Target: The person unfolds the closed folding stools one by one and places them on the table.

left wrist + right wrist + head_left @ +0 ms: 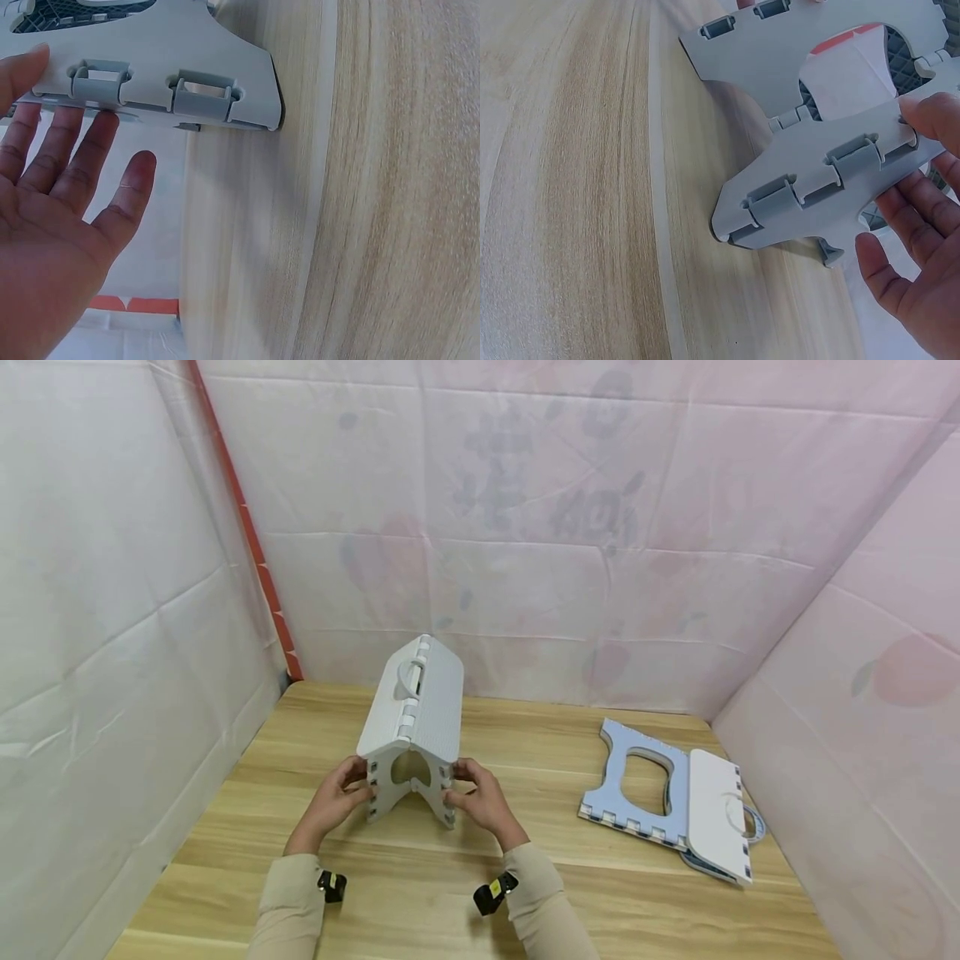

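A grey-white folding step stool point(442, 693) stands half unfolded on the wooden table, its two top panels sloping down from a hinged ridge like a roof. In the head view its near side panel is bent at the middle hinge. My left hand point(337, 797) grips the left edge of that panel between thumb and fingers, with the little finger free in the left wrist view. On the opposite edge, my right hand point(483, 797) pinches the panel, thumb on its face and fingers behind. Hinge slots along the panel point(810, 184) show in the right wrist view.
A folded blue and white step stool point(720, 810) lies flat at the right of the table point(525, 877). White printed sheets point(525, 527) hang behind and along both sides. A red strip point(255, 543) runs down the back left corner.
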A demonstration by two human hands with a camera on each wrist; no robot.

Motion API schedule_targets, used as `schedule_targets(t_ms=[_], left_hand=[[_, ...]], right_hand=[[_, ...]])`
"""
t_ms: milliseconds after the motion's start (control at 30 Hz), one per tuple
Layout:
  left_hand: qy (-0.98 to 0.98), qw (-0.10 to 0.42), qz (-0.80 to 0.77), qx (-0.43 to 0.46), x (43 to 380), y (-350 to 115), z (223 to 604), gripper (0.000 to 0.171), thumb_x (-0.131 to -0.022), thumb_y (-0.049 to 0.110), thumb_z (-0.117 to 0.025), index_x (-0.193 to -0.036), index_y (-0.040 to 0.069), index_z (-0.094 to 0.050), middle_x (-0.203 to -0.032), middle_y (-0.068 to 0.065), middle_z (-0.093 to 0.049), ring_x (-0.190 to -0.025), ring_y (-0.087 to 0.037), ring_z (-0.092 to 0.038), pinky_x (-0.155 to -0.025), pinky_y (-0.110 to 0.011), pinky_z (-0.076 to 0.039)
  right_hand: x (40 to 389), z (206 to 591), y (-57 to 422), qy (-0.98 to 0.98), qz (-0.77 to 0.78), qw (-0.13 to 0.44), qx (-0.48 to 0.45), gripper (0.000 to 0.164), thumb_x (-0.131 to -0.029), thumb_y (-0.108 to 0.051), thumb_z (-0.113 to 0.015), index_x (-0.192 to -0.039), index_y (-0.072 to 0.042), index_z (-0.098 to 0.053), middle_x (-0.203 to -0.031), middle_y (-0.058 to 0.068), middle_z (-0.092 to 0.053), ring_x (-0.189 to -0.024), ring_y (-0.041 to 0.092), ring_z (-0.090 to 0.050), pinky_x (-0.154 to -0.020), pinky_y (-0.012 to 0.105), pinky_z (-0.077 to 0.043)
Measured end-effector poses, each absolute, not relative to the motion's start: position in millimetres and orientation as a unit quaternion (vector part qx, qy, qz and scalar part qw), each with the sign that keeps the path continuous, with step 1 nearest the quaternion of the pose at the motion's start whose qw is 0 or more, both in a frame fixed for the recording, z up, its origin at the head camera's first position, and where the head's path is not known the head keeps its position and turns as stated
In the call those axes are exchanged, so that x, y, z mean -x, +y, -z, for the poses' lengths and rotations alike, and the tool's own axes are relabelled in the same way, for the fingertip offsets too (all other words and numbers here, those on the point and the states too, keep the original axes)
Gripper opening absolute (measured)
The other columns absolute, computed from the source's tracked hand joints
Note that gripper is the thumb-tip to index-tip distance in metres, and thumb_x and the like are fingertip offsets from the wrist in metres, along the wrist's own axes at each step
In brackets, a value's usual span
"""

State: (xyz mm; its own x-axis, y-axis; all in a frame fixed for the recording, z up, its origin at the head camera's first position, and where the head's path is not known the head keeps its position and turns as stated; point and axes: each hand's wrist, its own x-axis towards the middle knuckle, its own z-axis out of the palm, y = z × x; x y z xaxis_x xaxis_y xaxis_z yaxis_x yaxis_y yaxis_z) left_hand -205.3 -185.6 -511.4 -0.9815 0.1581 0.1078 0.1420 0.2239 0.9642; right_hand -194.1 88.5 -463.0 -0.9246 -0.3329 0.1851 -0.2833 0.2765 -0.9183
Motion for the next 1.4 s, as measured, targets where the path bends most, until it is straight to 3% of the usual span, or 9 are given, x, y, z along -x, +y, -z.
schedule_targets(t_ms=[300, 533, 767, 967, 1200, 1400], left_hand=[[0.781, 0.001, -0.616, -0.106, 207.5, -187.2, 516.9, 0.04, -0.084, 0.007, -0.067, -0.12, 0.002, -0.051, -0.12, -0.019, -0.052, -0.11, -0.036, -0.05, -0.087, -0.043, -0.045], [0.774, 0.016, -0.627, -0.092, 206.2, -186.5, 511.0, 0.041, -0.085, -0.002, -0.063, -0.123, -0.001, -0.049, -0.123, -0.023, -0.05, -0.114, -0.04, -0.045, -0.089, -0.047, -0.043], [0.772, 0.003, -0.627, -0.102, 205.3, -186.5, 516.2, 0.042, -0.086, 0.005, -0.065, -0.125, 0.004, -0.049, -0.124, -0.019, -0.051, -0.115, -0.037, -0.045, -0.09, -0.045, -0.043], [0.777, 0.0, -0.621, -0.1, 204.9, -185.6, 516.8, 0.043, -0.086, 0.006, -0.065, -0.126, 0.003, -0.049, -0.123, -0.018, -0.051, -0.115, -0.036, -0.046, -0.089, -0.044, -0.043], [0.796, -0.02, -0.598, -0.088, 196.5, -179.7, 509.4, 0.053, -0.085, 0.01, -0.068, -0.133, 0.006, -0.044, -0.126, -0.019, -0.05, -0.115, -0.036, -0.046, -0.091, -0.052, -0.039], [0.817, -0.035, -0.571, -0.067, 190.6, -176.2, 502.8, 0.058, -0.084, 0.02, -0.07, -0.133, 0.008, -0.042, -0.13, -0.016, -0.047, -0.116, -0.036, -0.046, -0.091, -0.053, -0.039]], right_hand=[[196.1, 467.4, 91.0, 0.799, 0.567, 0.017, 0.198, 0.039, -0.084, -0.001, -0.066, -0.119, 0.006, -0.053, -0.113, 0.022, -0.058, -0.108, 0.04, -0.052, -0.075, 0.044, -0.047], [199.5, 471.2, 90.5, 0.796, 0.572, 0.014, 0.198, 0.04, -0.083, 0.0, -0.067, -0.12, 0.006, -0.053, -0.112, 0.023, -0.058, -0.107, 0.042, -0.052, -0.075, 0.047, -0.046], [211.6, 496.3, 91.3, 0.804, 0.563, 0.0, 0.191, 0.041, -0.083, -0.006, -0.068, -0.12, 0.002, -0.054, -0.111, 0.016, -0.06, -0.105, 0.032, -0.055, -0.073, 0.04, -0.048], [200.6, 476.1, 89.4, 0.796, 0.573, 0.002, 0.193, 0.04, -0.082, 0.001, -0.067, -0.118, 0.009, -0.052, -0.111, 0.024, -0.058, -0.105, 0.042, -0.052, -0.073, 0.045, -0.048], [206.3, 501.8, 93.6, 0.814, 0.547, -0.003, 0.195, 0.051, -0.087, -0.014, -0.066, -0.132, 0.0, -0.044, -0.122, 0.02, -0.053, -0.112, 0.037, -0.049, -0.081, 0.053, -0.043], [196.2, 480.7, 94.1, 0.801, 0.565, -0.003, 0.2, 0.054, -0.09, -0.015, -0.061, -0.138, -0.001, -0.038, -0.13, 0.024, -0.046, -0.117, 0.042, -0.043, -0.087, 0.061, -0.035]])
